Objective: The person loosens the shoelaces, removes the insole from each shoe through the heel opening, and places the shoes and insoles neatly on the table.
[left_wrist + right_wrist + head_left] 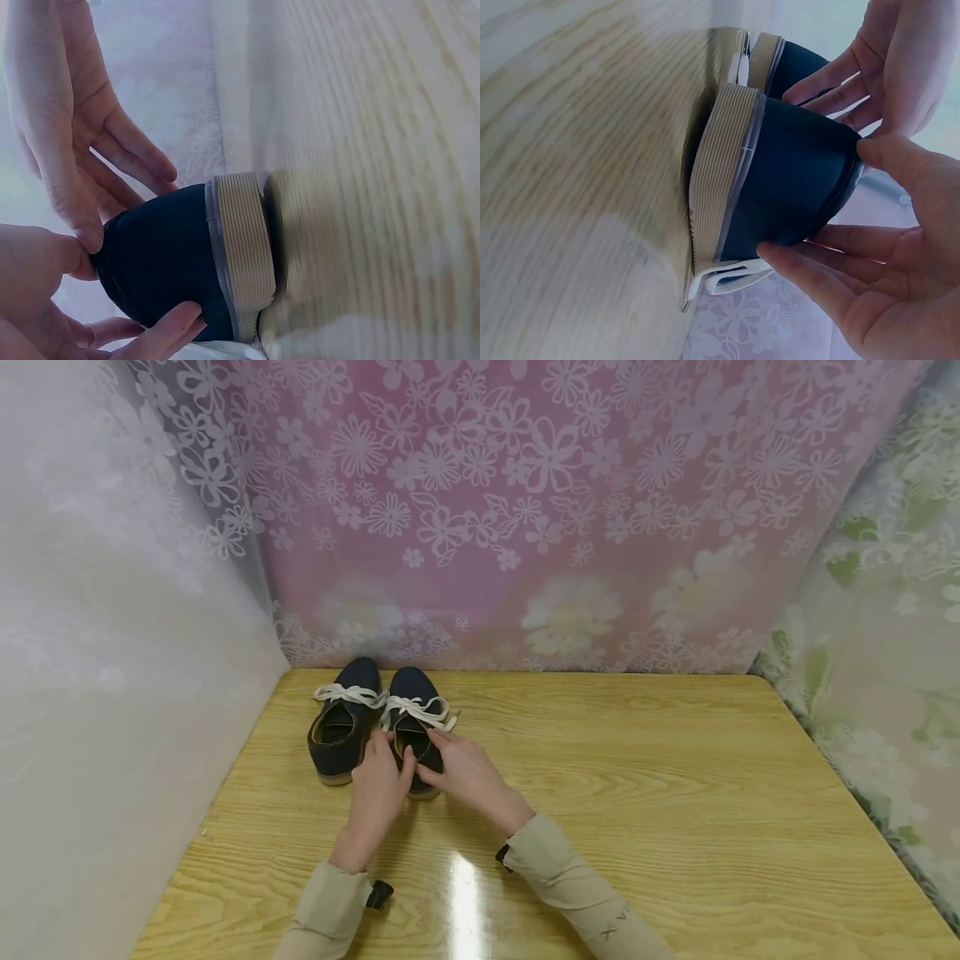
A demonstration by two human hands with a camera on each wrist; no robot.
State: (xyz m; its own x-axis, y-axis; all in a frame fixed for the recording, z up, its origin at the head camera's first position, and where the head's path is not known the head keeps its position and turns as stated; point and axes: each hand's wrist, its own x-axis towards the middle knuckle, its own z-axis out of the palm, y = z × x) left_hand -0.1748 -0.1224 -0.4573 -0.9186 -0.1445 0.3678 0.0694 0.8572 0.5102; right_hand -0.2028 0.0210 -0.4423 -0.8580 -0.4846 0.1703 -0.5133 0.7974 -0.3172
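A pair of dark navy shoes with white laces and ribbed tan soles stands upright at the table's left back, toes to the wall. The right-hand shoe [411, 685] has both hands at its heel end. My left hand [380, 785] holds its left side, thumb at the rear collar and fingers along the outside. My right hand [471, 777] grips the opposite side, its thumb [889, 154] on the collar and a fingertip on the navy upper [787, 172]. Beside it, the left-hand shoe [333, 756] is held by neither hand. The hands partly hide the nearer shoe's opening.
The wood-grain table [637, 777] stretches to the right of the shoes. Behind it hangs a pink floral curtain [487, 527], with pale sheets [135, 693] at the left and a green-and-white floral one [885, 652] at the right.
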